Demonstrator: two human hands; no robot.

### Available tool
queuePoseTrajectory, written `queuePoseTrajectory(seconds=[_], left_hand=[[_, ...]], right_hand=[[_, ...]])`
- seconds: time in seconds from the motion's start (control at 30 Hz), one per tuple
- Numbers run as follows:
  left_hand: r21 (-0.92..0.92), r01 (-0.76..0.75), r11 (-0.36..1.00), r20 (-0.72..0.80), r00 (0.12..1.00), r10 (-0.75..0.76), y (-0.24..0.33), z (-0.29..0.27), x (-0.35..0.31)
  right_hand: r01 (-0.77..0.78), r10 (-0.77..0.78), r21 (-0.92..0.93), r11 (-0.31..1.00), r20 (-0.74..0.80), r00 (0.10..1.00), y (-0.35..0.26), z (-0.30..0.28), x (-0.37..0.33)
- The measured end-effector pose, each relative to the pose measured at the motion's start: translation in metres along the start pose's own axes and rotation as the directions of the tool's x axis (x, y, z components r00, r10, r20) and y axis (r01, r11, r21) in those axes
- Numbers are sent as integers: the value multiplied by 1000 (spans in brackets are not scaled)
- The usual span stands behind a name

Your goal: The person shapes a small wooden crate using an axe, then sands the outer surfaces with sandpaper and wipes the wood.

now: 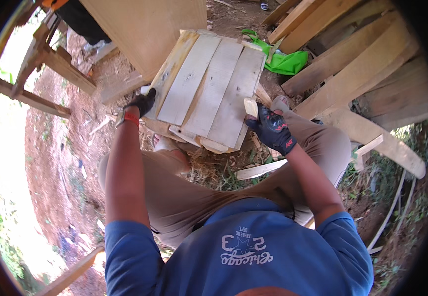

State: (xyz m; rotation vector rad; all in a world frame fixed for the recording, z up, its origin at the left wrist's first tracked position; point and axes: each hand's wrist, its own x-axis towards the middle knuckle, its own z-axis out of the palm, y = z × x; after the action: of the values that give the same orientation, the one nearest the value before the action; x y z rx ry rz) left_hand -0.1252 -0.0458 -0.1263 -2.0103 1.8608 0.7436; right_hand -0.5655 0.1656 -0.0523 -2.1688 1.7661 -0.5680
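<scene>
A slatted wooden panel (221, 81) of several pale boards side by side lies tilted in front of me, between my knees. My left hand (141, 102), in a black glove, grips the panel's left edge; part of its fingers is hidden. By the panel's right edge, my gloved right hand (273, 129) closes on a short pale wood piece (251, 107). Whether that piece is joined to the panel I cannot tell. Short wood ends (213, 145) stick out under the panel's near edge.
A large plain board (147, 34) leans beyond the panel at the left. Stacked planks (352, 59) fill the far right, with a bright green bag (288, 62) beside them. A wooden frame (41, 93) stands at left. Offcuts and a pale wood strip (261, 169) lie on the dirt.
</scene>
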Motion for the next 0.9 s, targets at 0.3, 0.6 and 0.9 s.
queuePoseTrajectory(seconds=[0.3,0.6,0.9], left_hand=[[-258,13,966,168,985,32,48,-36,-40],[-315,111,942,268,963,-24,70,-62,-79],[-183,-19,983,106,994,39,51,-25,-53]], right_hand=[[87,-74,-273,958,58,996,42,11,-19],[-92,93,-80,992,4,996,31,11,-20],[-88,88,-4,996,-38,995,21,12,-19]])
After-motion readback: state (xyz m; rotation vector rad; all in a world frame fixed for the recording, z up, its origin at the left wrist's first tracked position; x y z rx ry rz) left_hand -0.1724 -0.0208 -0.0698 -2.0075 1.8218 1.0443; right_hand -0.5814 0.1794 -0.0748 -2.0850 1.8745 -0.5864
